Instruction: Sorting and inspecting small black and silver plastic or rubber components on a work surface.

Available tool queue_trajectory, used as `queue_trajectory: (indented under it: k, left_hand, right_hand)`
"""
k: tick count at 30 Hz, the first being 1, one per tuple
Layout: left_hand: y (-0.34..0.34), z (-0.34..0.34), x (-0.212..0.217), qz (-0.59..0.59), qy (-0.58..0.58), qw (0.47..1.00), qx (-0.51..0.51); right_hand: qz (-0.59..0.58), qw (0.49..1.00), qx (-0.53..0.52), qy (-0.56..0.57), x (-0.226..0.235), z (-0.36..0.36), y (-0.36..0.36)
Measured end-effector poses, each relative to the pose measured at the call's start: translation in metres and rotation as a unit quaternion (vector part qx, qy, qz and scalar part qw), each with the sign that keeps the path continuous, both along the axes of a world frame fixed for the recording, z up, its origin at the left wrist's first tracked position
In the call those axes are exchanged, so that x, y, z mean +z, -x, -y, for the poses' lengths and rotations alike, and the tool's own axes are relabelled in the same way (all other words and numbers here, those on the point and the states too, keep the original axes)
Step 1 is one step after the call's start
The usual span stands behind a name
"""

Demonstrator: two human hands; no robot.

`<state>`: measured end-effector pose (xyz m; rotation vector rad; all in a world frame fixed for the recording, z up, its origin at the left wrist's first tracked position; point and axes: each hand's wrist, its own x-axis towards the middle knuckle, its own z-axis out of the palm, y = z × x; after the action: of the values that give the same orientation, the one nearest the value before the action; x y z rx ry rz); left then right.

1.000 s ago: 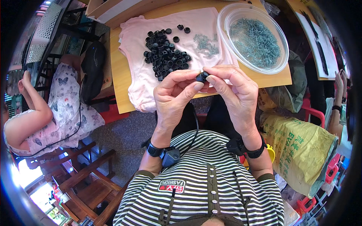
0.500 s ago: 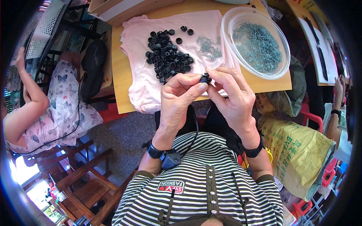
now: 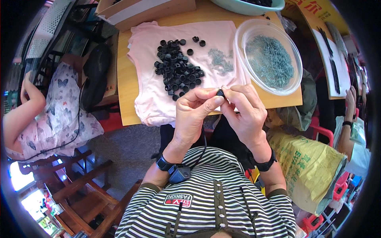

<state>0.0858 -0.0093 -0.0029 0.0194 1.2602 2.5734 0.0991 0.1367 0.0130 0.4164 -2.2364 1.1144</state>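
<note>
Fingertips meet over one small black plastic cap (image 3: 220, 93): my left hand (image 3: 194, 115) pinches it between thumb and forefinger while my right hand (image 3: 246, 115) closes on it from the other side, fingers pressed together against the same piece, so both hands share it just above the near edge of the wooden table (image 3: 127, 99). I hold it raised and close to me, probably because so small a part needs both sets of fingers to steady it. From the head camera, the rest of the black caps (image 3: 176, 65) lie heaped on a pink cloth (image 3: 149, 87) spread over the table (a soft surface that likely keeps round pieces from rolling off). Beside the heap on the cloth is a little scatter of grey metal pins (image 3: 220, 61), and right of it a clear round plastic bowl (image 3: 242, 37) holds many more, near my right hand. At far left another person in a butterfly-print garment (image 3: 51, 115) sits apart.
</note>
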Motion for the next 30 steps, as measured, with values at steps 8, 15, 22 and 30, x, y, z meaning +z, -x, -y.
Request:
queue_trajectory:
  k: [8, 15, 22, 30]
  left_hand:
    - [0.019, 0.02, 0.016, -0.064, 0.131, 0.989, 0.023]
    - [0.049, 0.079, 0.003, -0.137, 0.509, 0.833, 0.165]
    - [0.062, 0.065, 0.0, -0.169, 0.636, 0.739, 0.144]
    - [0.06, 0.066, -0.007, -0.161, 0.597, 0.767, 0.17]
  right_hand:
    - [0.098, 0.994, 0.027, -0.047, 0.034, -0.026, 0.042]
    - [0.07, 0.963, -0.248, -0.082, 0.069, -0.149, 0.167]
    - [0.03, 0.948, -0.264, -0.177, 0.044, -0.18, 0.21]
    - [0.112, 0.994, 0.007, 0.001, 0.032, -0.02, 0.082]
